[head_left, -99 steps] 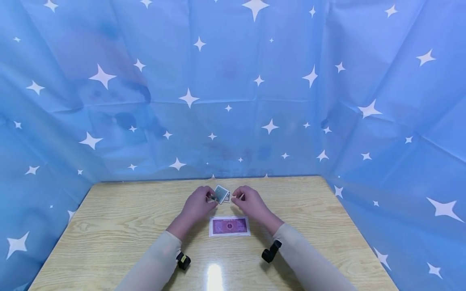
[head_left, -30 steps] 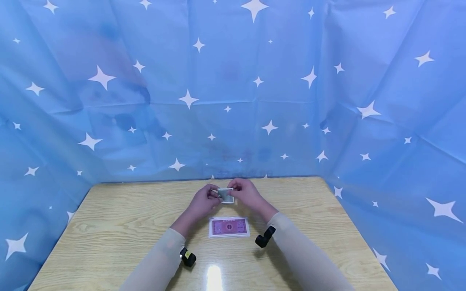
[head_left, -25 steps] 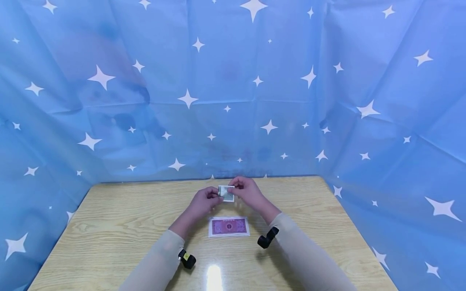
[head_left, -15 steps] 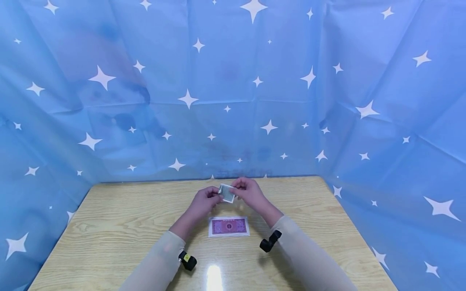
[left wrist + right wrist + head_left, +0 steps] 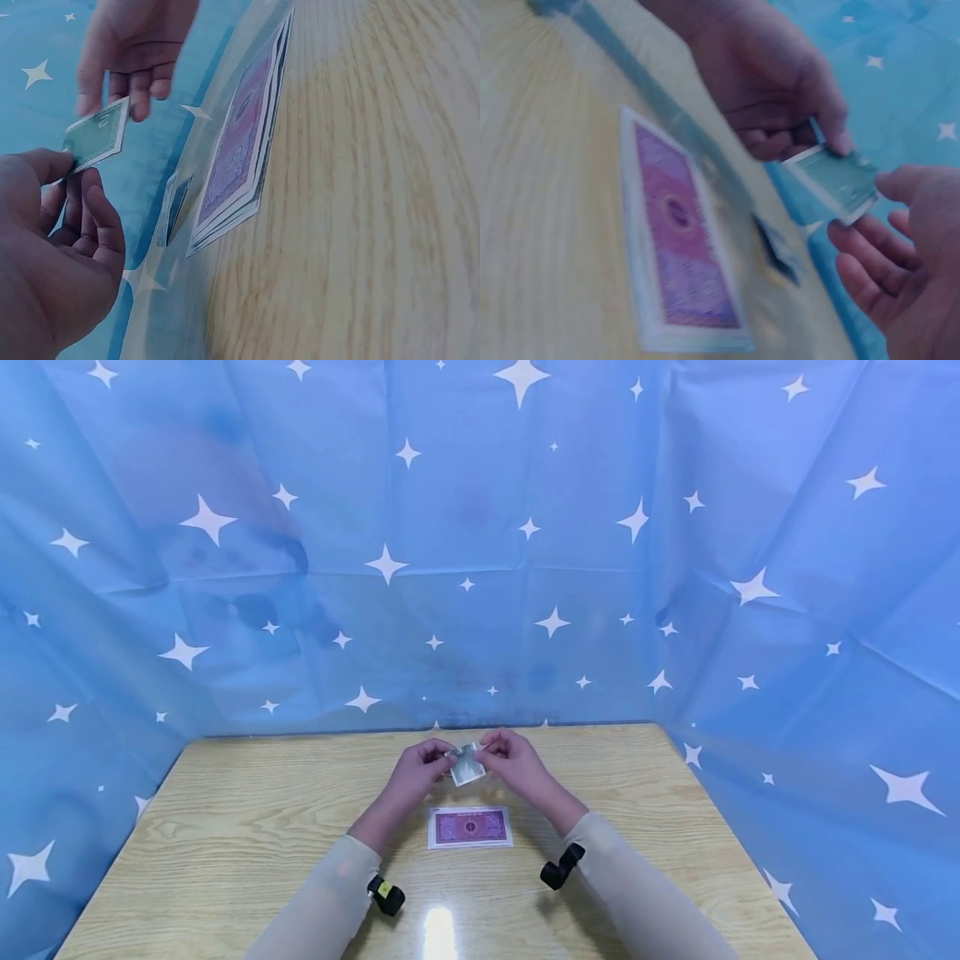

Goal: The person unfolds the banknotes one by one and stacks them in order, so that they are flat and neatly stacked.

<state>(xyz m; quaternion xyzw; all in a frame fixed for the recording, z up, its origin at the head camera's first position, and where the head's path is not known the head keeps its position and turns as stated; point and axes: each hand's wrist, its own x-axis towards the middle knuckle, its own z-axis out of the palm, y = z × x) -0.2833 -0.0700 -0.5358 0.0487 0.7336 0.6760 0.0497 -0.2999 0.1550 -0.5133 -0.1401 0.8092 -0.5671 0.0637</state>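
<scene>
A small green banknote with a white border [image 5: 467, 766], seemingly folded, is held above the table between both hands. My left hand [image 5: 415, 776] pinches one side of it, thumb on top, as the left wrist view shows on the banknote [image 5: 99, 139]. On the opposite edge, the thumb and fingers of my right hand [image 5: 516, 766] grip it; the right wrist view shows this hand [image 5: 919, 259] close up. Below lies a small flat paper piece [image 5: 174, 208] with a dark face, mostly hidden from the head view by the hands and note.
Nearer the body, a thin stack of purple banknotes with white borders [image 5: 470, 827] lies on the wooden table [image 5: 262, 843]. A blue star-patterned curtain [image 5: 465, 652] hangs along the table's far edge. Each forearm carries a black wrist camera [image 5: 387, 895].
Earlier only the left hand held the green banknote, with the right hand apart from it. Both hands now hold it, and it has been turned and tilted between them. The purple stack stays put.
</scene>
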